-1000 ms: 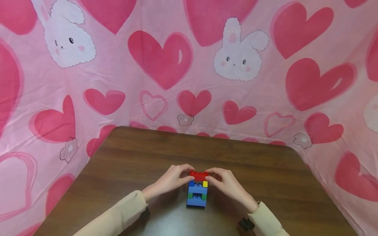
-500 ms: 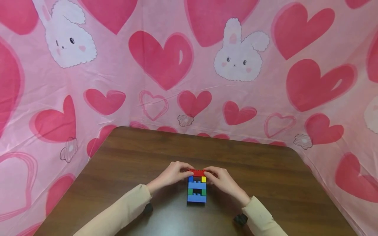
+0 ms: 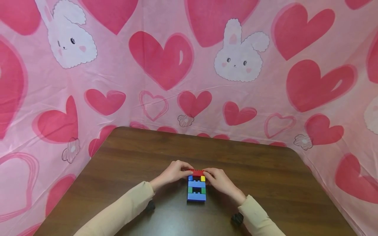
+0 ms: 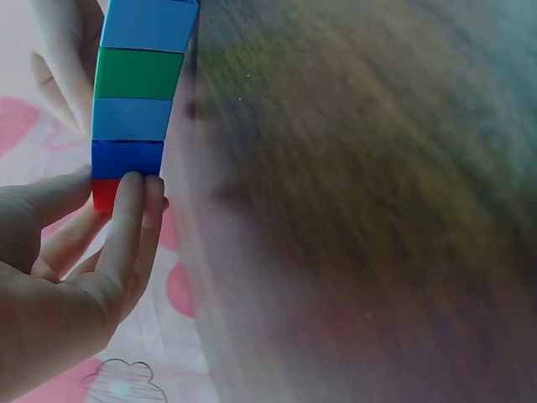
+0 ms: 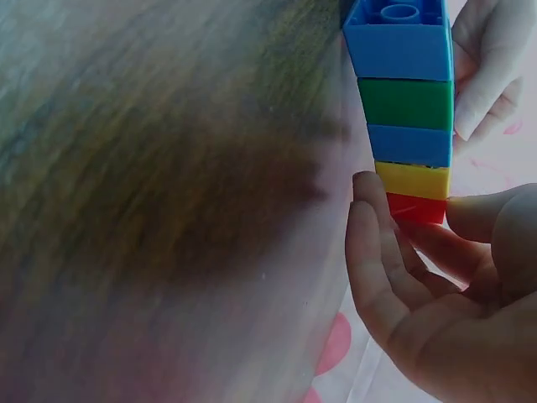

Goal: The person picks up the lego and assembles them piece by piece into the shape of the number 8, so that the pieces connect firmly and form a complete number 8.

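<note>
Red brick (image 3: pixel 197 172) mostly covered at both ends by fingertips of left hand (image 3: pixel 172 172) and right hand (image 3: pixel 219 181). Wrist views: table (image 5: pixel 168 210) blurred; block stack (image 4: pixel 138 92) cut off by top edge.

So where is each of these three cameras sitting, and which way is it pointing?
Head: worn on the person's head, looking forward and down at the brown table, the brick stack lying on it and the pink heart cloth behind; both sleeved arms show.
Left wrist: on the left wrist, close on the left hand, whose fingers grip the stack's red brick.
Right wrist: on the right wrist, close on the right hand at the same red end.
Both wrist views share the stack and the opposite hand's fingertips.
</note>
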Motion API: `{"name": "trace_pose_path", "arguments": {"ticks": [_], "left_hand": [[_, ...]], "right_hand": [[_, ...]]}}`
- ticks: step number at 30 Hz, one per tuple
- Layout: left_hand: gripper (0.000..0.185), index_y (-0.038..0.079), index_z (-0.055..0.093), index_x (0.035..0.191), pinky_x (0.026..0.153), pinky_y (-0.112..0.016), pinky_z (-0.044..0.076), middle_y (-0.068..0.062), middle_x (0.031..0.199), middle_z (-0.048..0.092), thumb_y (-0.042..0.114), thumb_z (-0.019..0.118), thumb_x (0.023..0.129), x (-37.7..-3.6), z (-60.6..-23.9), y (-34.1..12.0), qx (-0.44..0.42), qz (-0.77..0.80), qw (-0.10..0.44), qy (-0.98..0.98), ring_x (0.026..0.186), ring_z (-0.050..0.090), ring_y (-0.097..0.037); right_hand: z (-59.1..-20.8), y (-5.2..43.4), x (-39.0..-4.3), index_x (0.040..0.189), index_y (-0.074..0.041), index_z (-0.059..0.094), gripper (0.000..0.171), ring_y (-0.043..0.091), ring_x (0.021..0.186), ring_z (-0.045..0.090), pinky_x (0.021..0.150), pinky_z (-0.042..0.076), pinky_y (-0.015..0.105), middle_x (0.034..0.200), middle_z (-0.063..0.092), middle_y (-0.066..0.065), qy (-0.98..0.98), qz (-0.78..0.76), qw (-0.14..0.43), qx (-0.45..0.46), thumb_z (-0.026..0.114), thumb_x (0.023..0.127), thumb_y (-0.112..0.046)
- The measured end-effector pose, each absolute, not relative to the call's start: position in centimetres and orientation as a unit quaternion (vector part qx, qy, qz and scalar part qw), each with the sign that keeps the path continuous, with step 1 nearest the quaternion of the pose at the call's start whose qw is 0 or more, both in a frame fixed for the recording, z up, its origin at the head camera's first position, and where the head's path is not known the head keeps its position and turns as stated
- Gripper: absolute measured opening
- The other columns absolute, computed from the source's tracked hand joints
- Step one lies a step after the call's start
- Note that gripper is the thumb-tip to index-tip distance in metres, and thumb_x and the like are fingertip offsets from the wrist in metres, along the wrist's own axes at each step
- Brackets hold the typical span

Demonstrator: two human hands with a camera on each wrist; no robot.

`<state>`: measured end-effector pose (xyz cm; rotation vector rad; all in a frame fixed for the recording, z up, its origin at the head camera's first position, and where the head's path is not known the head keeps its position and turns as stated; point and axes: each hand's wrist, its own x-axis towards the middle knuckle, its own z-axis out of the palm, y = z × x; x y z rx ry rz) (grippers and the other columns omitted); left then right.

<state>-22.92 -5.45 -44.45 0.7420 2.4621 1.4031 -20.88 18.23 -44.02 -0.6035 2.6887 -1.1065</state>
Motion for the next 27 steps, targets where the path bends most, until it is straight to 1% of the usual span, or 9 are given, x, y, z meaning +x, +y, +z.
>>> {"name": "trace_pose_path", "arguments": {"ticks": [4, 8, 19, 23, 27], "left_hand": [[0.024, 0.007, 0.074, 0.113, 0.077, -0.029, 0.061, -0.012, 0.109, 0.075, 0.02, 0.067, 0.094, -23.3, -44.8, -5.4, 0.25, 0.48, 0.117, 0.833, 0.085, 0.071, -0.018], [0.023, 0.006, 0.074, 0.112, 0.076, -0.032, 0.061, -0.013, 0.107, 0.074, 0.019, 0.068, 0.094, -23.7, -44.9, -5.4, 0.249, 0.483, 0.127, 0.83, 0.085, 0.071, -0.018], [0.023, 0.006, 0.074, 0.114, 0.079, -0.034, 0.061, -0.014, 0.112, 0.074, 0.017, 0.067, 0.094, -24.0, -45.2, -5.3, 0.239, 0.488, 0.138, 0.828, 0.088, 0.07, -0.018], [0.024, 0.005, 0.074, 0.114, 0.078, -0.033, 0.061, -0.014, 0.111, 0.074, 0.016, 0.068, 0.094, -24.0, -45.2, -5.3, 0.235, 0.488, 0.134, 0.83, 0.088, 0.071, -0.018], [0.023, 0.004, 0.074, 0.112, 0.077, -0.032, 0.061, -0.015, 0.109, 0.074, 0.015, 0.068, 0.094, -24.0, -45.1, -5.3, 0.232, 0.491, 0.132, 0.83, 0.086, 0.072, -0.018]], "right_hand": [[-44.1, 18.0, -21.0, 0.114, -0.005, 0.071, 0.027, 0.015, 0.069, 0.06, 0.065, 0.053, 0.019, 0.093, 0.071, 0.007, 0.908, -0.356, 0.083, -0.206, 0.058, 0.1, -0.025], [-44.1, 17.8, -21.3, 0.111, -0.004, 0.072, 0.026, 0.012, 0.068, 0.058, 0.062, 0.051, 0.018, 0.09, 0.068, 0.006, 0.913, -0.342, 0.082, -0.205, 0.058, 0.1, -0.023], [-44.6, 17.6, -21.7, 0.105, -0.005, 0.073, 0.028, 0.014, 0.063, 0.056, 0.061, 0.05, 0.022, 0.082, 0.066, 0.003, 0.915, -0.341, 0.095, -0.194, 0.059, 0.1, -0.028], [-44.6, 17.5, -21.9, 0.106, -0.004, 0.073, 0.027, 0.013, 0.062, 0.055, 0.06, 0.049, 0.021, 0.08, 0.067, 0.003, 0.914, -0.342, 0.092, -0.197, 0.06, 0.099, -0.026], [-44.7, 17.6, -22.0, 0.11, -0.003, 0.072, 0.027, 0.011, 0.062, 0.056, 0.059, 0.048, 0.02, 0.083, 0.068, 0.004, 0.914, -0.343, 0.084, -0.202, 0.061, 0.098, -0.024]]}}
